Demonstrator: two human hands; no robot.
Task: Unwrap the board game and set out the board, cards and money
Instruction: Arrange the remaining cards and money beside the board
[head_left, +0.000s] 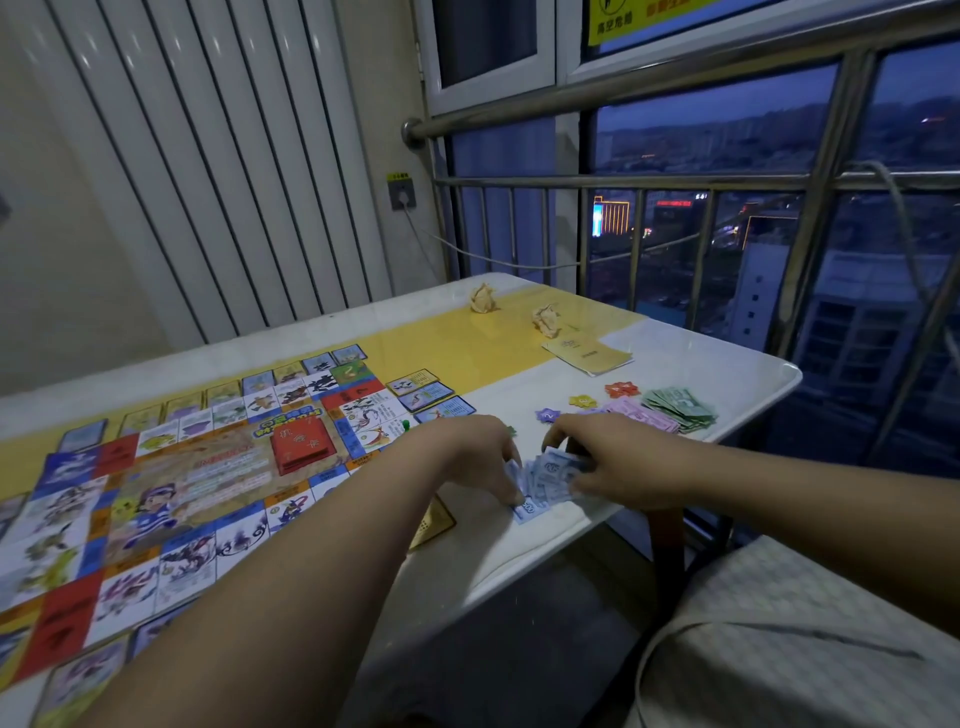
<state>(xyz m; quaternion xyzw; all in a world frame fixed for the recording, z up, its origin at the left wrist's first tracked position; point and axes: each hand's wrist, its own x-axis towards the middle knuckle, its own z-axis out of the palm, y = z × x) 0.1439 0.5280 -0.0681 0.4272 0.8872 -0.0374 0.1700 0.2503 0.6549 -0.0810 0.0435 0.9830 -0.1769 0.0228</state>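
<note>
Off the board's (182, 467) three o'clock side, by the worktop's (727, 366) near edge, the left hand (470, 457) and right hand (618, 470) both pinch a loose fan of blue notes (545, 480), its long axis running seven to one o'clock between them. Thin, limp paper, these; the pink stack (641, 414) and looser green stack (680, 409) lie at one o'clock, nearer the right hand.
</note>
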